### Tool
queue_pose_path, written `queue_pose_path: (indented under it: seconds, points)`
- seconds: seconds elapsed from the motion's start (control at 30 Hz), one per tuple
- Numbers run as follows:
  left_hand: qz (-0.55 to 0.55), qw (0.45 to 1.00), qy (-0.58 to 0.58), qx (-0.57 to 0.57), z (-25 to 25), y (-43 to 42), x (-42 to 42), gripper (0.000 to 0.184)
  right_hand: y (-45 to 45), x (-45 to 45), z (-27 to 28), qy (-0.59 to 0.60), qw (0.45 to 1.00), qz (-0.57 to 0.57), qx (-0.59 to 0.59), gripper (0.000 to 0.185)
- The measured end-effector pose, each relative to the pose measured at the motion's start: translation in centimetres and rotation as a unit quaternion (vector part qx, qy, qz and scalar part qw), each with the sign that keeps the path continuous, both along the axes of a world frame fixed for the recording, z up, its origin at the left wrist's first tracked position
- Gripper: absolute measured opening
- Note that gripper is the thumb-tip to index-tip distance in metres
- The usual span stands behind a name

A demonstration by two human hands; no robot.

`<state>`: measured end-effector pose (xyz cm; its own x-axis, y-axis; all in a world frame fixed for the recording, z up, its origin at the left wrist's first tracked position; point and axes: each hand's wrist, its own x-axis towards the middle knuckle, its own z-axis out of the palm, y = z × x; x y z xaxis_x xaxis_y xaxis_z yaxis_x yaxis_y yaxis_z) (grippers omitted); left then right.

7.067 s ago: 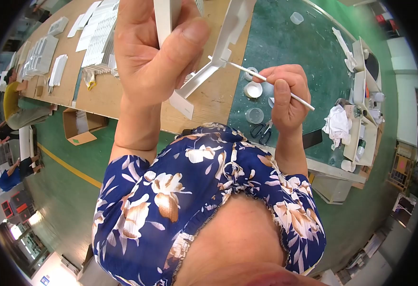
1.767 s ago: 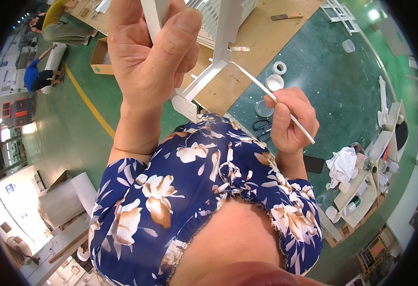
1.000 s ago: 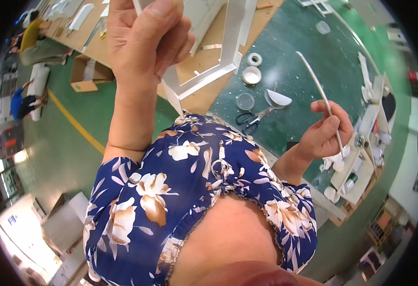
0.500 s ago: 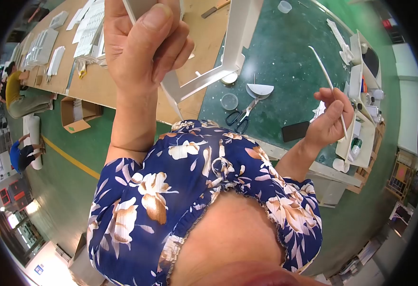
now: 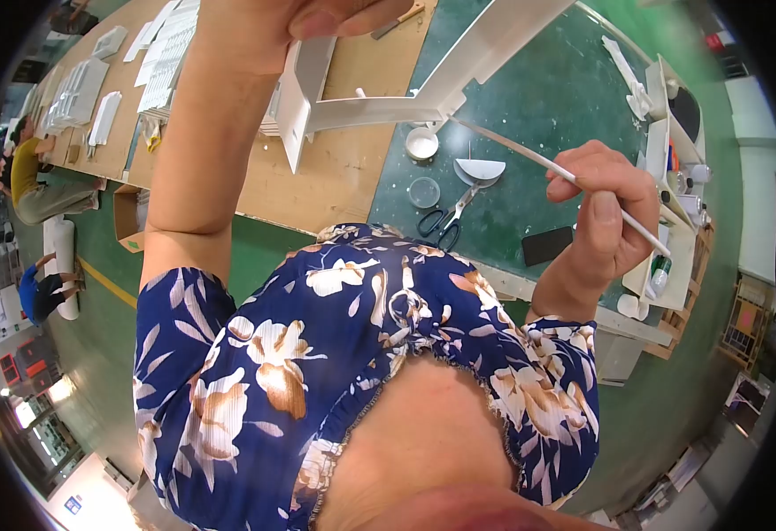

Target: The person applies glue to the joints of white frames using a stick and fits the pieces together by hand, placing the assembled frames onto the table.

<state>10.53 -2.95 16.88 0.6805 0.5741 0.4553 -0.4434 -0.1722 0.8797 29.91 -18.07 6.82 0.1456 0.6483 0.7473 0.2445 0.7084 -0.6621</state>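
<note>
At the top, my left hand [image 5: 321, 22] is closed around a white angled frame piece [image 5: 374, 110], its fingers partly cut off by the view's edge. The frame hangs over the bench with a thin flat end pointing down. My right hand [image 5: 613, 208] pinches a thin white stick [image 5: 529, 153], slanted up and left. The stick's tip is at the frame's inner corner; whether it touches cannot be made out. Below the frame stand a small open cup with white contents [image 5: 421, 143] and a clear round lid or dish [image 5: 424, 192]. Scissors [image 5: 455, 212] lie nearby.
A white half-round piece [image 5: 480, 170] lies by the scissors, and a dark phone-like slab [image 5: 548, 246] near the front edge. White strips [image 5: 168, 66] are stacked on the brown board at left. Shelf bins [image 5: 671, 239] line the right edge. Two people are at far left.
The frame piece has swung lower and rightward as my left hand rose. My right hand has turned the stick from steep to slanting, bringing its tip to the frame's corner.
</note>
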Motion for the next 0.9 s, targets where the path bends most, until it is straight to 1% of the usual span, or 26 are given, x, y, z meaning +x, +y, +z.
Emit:
queue_pose_path:
  seconds: [0.03,0.1,0.13,0.17,0.37,0.43,0.53,0.83,0.9]
  points:
    - [0.006,1.000,0.005,0.002,0.0,0.0,0.1,0.046,0.1,0.0,0.1,0.004,1.000,-0.001,-0.016,0.012]
    - [-0.025,1.000,-0.006,-0.005,-0.1,0.2,0.1,0.046,0.3,-0.1,0.0,0.009,1.000,0.001,-0.023,0.012]
    - [-0.035,0.999,-0.009,-0.008,-0.1,0.2,0.1,0.046,0.3,-0.3,-0.2,0.030,0.998,-0.023,-0.045,0.012]
    - [-0.025,1.000,-0.009,-0.013,-0.1,0.0,0.1,0.046,0.3,-0.4,-0.3,0.051,0.995,-0.046,-0.066,0.013]
    - [-0.015,1.000,-0.004,0.000,-0.1,0.0,0.2,0.046,0.6,-0.7,-0.2,0.056,0.993,-0.053,-0.091,0.012]
    - [-0.023,1.000,-0.007,0.013,0.0,0.0,0.2,0.046,0.6,-0.9,-0.1,0.051,0.993,-0.057,-0.094,0.012]
    - [-0.013,1.000,-0.005,-0.006,0.2,-0.6,0.2,0.046,0.6,-1.0,-0.1,0.042,0.992,-0.062,-0.098,0.012]
    - [0.013,1.000,0.003,-0.012,0.4,-1.1,0.0,0.046,0.3,-1.5,0.5,0.019,0.990,-0.091,-0.106,0.010]
    - [0.004,1.000,-0.002,-0.010,0.4,-1.1,0.0,0.046,0.2,-1.6,0.6,0.014,0.990,-0.095,-0.103,0.009]
